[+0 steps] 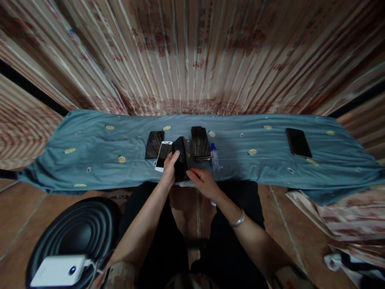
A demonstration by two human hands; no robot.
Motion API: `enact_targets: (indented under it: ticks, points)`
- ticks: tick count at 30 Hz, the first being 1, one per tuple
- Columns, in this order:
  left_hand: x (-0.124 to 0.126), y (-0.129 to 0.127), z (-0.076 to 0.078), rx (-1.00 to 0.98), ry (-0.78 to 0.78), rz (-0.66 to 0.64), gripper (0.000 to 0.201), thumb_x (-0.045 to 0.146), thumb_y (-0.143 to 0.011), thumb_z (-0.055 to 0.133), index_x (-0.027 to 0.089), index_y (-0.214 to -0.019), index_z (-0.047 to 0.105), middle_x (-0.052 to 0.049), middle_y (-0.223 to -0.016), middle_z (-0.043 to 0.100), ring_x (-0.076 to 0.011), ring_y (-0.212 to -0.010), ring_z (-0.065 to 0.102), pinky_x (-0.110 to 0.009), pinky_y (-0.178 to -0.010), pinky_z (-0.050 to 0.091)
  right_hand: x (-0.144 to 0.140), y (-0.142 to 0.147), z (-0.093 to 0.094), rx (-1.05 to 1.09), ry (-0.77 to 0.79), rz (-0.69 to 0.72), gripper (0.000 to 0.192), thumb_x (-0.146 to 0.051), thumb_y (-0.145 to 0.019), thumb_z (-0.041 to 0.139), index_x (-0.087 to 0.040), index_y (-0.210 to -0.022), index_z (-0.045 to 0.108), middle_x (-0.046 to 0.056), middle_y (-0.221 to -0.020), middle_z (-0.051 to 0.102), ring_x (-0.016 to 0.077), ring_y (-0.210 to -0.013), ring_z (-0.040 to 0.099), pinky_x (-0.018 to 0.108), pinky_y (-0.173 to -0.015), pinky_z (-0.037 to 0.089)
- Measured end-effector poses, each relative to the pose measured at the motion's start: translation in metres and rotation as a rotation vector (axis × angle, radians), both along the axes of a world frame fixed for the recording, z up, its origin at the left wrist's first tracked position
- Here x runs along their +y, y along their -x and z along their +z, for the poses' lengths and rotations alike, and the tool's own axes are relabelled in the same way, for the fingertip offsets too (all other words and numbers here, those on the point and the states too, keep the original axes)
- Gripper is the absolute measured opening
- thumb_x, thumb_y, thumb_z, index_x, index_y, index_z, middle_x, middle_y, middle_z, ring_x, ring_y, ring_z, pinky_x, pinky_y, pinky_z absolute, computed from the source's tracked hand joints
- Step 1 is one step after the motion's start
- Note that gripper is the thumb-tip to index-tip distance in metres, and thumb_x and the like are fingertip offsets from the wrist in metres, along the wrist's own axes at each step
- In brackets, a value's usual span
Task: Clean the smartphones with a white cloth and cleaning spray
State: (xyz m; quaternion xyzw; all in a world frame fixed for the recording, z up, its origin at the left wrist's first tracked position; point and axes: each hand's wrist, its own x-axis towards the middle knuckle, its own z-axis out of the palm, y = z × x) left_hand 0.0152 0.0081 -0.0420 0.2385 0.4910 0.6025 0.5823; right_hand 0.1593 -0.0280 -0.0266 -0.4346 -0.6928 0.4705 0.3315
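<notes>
My left hand [170, 167] is closed around a black phone [180, 162], thumb lying over its front, and holds it tilted above the near edge of the cloth. A dark flap or second panel, perhaps a cover, stands along its right side. The fingers of my right hand [203, 181] pinch the lower right edge of this dark piece. Partly behind my left hand lies a white-framed phone [164, 154], overlapping a black phone [155, 143]. Just right of the held phone rests a small stack of dark phones [200, 143], beside a clear bottle with a blue cap [214, 154].
A blue-green cloth with yellow prints [252, 168] covers the long narrow table. Another black phone [298, 142] lies far right. A pleated curtain [192, 60] hangs behind. At lower left, a white power bank [60, 269] with a cable sits on a round black stool [75, 228].
</notes>
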Motion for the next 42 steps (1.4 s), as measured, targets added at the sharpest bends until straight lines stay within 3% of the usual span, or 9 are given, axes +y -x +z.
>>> enact_targets:
  ticks: [4, 9, 15, 24, 32, 39, 42]
  points:
    - [-0.001, 0.001, 0.005, 0.186, -0.08, 0.092, 0.062, 0.042, -0.055, 0.086, 0.021, -0.108, 0.061, -0.004, -0.105, 0.07, -0.0209, -0.105, 0.064, -0.03, -0.096, 0.045, 0.001, 0.002, 0.001, 0.002, -0.033, -0.017, 0.038, -0.047, -0.091, 0.043, -0.021, -0.064, 0.045, -0.005, -0.059, 0.041, 0.0114, -0.059, 0.041, 0.025, -0.059, 0.028]
    - [0.001, 0.009, 0.004, 0.282, -0.144, 0.027, 0.068, 0.037, -0.054, 0.088, 0.019, -0.114, 0.06, -0.006, -0.111, 0.069, -0.0234, -0.113, 0.062, -0.031, -0.101, 0.041, 0.001, 0.002, 0.003, -0.007, -0.055, -0.025, 0.038, -0.046, -0.091, 0.043, -0.021, -0.063, 0.043, -0.005, -0.059, 0.04, 0.0107, -0.058, 0.038, 0.025, -0.058, 0.028]
    - [0.007, 0.017, -0.004, 0.352, -0.146, -0.054, 0.073, 0.028, -0.049, 0.091, 0.021, -0.116, 0.06, -0.004, -0.107, 0.07, -0.0224, -0.107, 0.064, -0.032, -0.099, 0.043, 0.003, 0.001, 0.004, -0.045, -0.112, -0.039, 0.035, -0.044, -0.092, 0.042, -0.021, -0.067, 0.048, -0.004, -0.06, 0.043, 0.0117, -0.059, 0.042, 0.025, -0.06, 0.031]
    - [0.009, 0.018, 0.003, 0.217, -0.107, -0.062, 0.075, 0.021, -0.044, 0.09, 0.022, -0.113, 0.061, -0.002, -0.104, 0.07, -0.0226, -0.11, 0.063, -0.031, -0.099, 0.046, 0.005, -0.001, 0.006, -0.117, -0.183, -0.047, 0.029, -0.036, -0.091, 0.041, -0.021, -0.069, 0.053, -0.003, -0.061, 0.049, 0.0115, -0.056, 0.045, 0.024, -0.059, 0.034]
    - [0.004, 0.013, 0.013, 0.143, -0.093, -0.104, 0.056, 0.031, -0.05, 0.087, 0.019, -0.099, 0.062, -0.003, -0.096, 0.069, -0.0217, -0.098, 0.064, -0.033, -0.093, 0.046, 0.007, -0.002, 0.004, -0.156, -0.227, -0.182, 0.026, -0.033, -0.09, 0.043, -0.02, -0.076, 0.062, 0.0, -0.065, 0.057, 0.0148, -0.062, 0.054, 0.025, -0.063, 0.038]
    - [0.0, 0.015, 0.012, -0.017, -0.094, -0.11, 0.053, 0.024, -0.05, 0.08, 0.022, -0.099, 0.061, 0.001, -0.088, 0.066, -0.0184, -0.091, 0.064, -0.03, -0.088, 0.046, 0.011, -0.004, 0.0, -0.187, -0.215, -0.192, 0.028, -0.035, -0.092, 0.044, -0.021, -0.079, 0.064, 0.001, -0.067, 0.06, 0.0159, -0.063, 0.056, 0.026, -0.063, 0.038]
    - [-0.002, 0.014, 0.015, -0.065, -0.107, -0.115, 0.056, 0.021, -0.05, 0.076, 0.023, -0.103, 0.061, 0.0, -0.092, 0.069, -0.0208, -0.098, 0.065, -0.032, -0.091, 0.046, 0.015, -0.005, -0.004, -0.201, -0.197, -0.234, 0.027, -0.034, -0.091, 0.044, -0.02, -0.078, 0.063, 0.001, -0.066, 0.06, 0.0164, -0.063, 0.055, 0.027, -0.063, 0.037]
